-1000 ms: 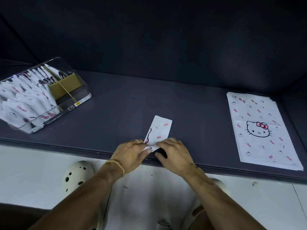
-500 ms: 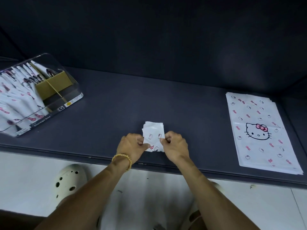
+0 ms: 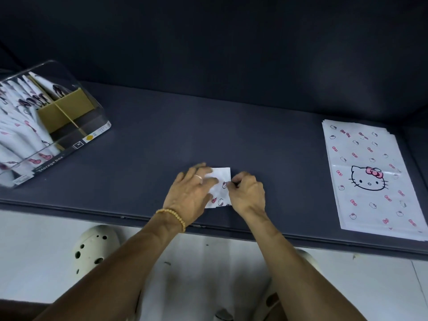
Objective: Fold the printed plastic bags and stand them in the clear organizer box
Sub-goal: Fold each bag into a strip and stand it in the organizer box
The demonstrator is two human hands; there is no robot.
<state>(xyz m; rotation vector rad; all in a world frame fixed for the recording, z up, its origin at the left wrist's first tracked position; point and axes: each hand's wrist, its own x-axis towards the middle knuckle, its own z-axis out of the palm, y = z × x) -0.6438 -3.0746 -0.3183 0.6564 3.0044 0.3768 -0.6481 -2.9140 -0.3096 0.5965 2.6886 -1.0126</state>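
A small folded bag [image 3: 221,188] is pressed flat on the bench [image 3: 150,144] by the left hand [image 3: 192,193], fingers straight. Its right edge is pinched by the right hand [image 3: 246,194]. The clear box [image 3: 46,121] is seen far left of the hands, the flat bags [image 3: 370,177] far right.
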